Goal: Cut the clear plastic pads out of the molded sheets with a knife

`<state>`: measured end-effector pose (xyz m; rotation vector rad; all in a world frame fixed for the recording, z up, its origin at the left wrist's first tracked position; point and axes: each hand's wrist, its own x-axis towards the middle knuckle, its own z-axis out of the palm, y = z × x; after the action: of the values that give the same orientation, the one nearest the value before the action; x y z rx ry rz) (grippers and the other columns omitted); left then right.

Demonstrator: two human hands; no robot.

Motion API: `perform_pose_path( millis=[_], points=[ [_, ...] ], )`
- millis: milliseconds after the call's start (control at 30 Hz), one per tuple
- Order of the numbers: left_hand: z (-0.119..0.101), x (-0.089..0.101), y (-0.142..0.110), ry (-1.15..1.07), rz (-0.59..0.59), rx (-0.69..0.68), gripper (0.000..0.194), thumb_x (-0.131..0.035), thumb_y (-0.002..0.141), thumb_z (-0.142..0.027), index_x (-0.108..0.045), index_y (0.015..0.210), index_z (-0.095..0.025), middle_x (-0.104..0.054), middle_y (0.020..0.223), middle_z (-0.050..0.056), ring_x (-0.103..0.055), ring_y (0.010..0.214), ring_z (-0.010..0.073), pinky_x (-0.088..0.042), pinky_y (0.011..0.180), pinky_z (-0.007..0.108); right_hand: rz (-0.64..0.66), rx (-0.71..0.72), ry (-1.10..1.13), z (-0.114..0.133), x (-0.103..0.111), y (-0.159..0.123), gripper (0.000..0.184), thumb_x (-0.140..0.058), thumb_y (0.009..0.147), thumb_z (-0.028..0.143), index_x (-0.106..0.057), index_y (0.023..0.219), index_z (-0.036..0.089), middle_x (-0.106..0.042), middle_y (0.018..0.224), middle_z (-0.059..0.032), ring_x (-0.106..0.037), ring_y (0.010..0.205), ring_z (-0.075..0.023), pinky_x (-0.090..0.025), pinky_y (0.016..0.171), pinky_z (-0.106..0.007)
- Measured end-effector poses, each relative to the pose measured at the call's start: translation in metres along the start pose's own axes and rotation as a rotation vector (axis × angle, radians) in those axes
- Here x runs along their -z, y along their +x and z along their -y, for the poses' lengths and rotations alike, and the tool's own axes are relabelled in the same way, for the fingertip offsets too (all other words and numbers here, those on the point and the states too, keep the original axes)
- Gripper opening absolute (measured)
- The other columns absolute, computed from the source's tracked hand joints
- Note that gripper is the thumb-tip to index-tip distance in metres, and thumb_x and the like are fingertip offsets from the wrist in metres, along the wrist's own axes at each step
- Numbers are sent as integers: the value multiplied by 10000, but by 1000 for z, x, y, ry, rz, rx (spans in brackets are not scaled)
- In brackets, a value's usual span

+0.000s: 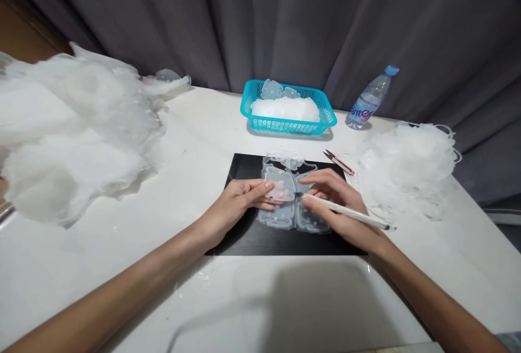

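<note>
My left hand (252, 194) pinches the near-left edge of a translucent plastic sheet of moulded rounded panels (280, 178), thumb on top and fingertips showing faintly through it. The sheet lies over a black mat (240, 236), with its near panels against the mat and one panel slightly raised. A slim white pen-shaped tool (345, 211) is gripped in my right hand (340, 201). Its dark tip meets the seam between the panels, close to my left fingertips. Whether the tip is a blade cannot be made out.
A turquoise basket (293, 125) with translucent pieces stands behind the mat. Small thread snips (340, 162) lie to the mat's right, beside a heap of plastic scraps (407, 168). A water bottle (368, 103) stands at the back. A large pile of plastic sheets (77, 125) covers the left.
</note>
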<state>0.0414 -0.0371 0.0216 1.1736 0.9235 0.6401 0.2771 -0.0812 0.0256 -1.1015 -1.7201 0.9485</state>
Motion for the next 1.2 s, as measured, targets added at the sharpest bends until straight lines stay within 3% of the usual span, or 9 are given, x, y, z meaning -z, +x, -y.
perform_pose_path(
  millis=[100, 267, 533, 733, 867, 1033, 1200],
  points=[
    [0, 2, -1, -12, -13, 1, 363, -706, 913, -531, -810, 1021, -199, -821, 1060, 89, -740, 1105, 282, -534, 1072, 483, -106, 57, -124, -9, 11, 0, 138, -602, 1011, 298, -702, 1093, 250, -624, 1135, -73, -646, 977, -204, -577, 796, -346],
    [1, 2, -3, -96, 6, 22, 351, -710, 924, -508, -820, 1037, -194, -814, 1109, 96, -730, 1147, 287, -525, 1111, 488, -131, 255, -503, -27, 10, 0, 264, -415, 1081, 234, -679, 1063, 229, -664, 1095, -90, -543, 1110, -260, -457, 1019, -477],
    [-8, -11, -8, -315, 4, 60, 255, -680, 977, -341, -797, 1007, -116, -801, 1143, 130, -749, 1096, 246, -496, 1150, 421, -9, 366, -613, -23, -6, -2, 272, -405, 1076, 148, -567, 1289, 193, -641, 1124, -113, -568, 1009, -240, -485, 905, -424],
    [-9, -21, -12, -378, 40, -14, 237, -648, 1001, -297, -788, 1080, -124, -798, 1148, 114, -740, 1108, 232, -483, 1155, 402, -81, 450, -587, -12, -20, -7, 313, -559, 1022, 144, -518, 1324, 216, -640, 991, -78, -610, 891, -222, -527, 832, -390],
    [-7, -25, -12, -395, 25, -46, 264, -654, 990, -303, -783, 1147, -133, -763, 1250, 130, -698, 1195, 267, -486, 1141, 412, -136, 356, -596, -14, -19, -6, 388, -613, 989, 165, -510, 1358, 223, -621, 1096, -102, -626, 993, -239, -535, 903, -409],
    [-2, -27, -9, -423, -124, -49, 227, -722, 915, -313, -810, 1000, -121, -792, 1146, 138, -721, 1120, 280, -556, 1030, 375, -87, 110, -461, -15, -10, 1, 505, -719, 916, 303, -517, 1371, 215, -590, 1252, -127, -582, 1167, -287, -498, 989, -455],
    [4, -29, -6, -459, -185, -40, 146, -789, 851, -271, -800, 936, -152, -802, 1042, 78, -732, 1006, 215, -590, 937, 315, 31, -75, -259, -14, -8, 5, 184, -640, 981, 339, -699, 1134, 255, -587, 985, -42, -577, 896, -202, -492, 836, -362]
  ],
)
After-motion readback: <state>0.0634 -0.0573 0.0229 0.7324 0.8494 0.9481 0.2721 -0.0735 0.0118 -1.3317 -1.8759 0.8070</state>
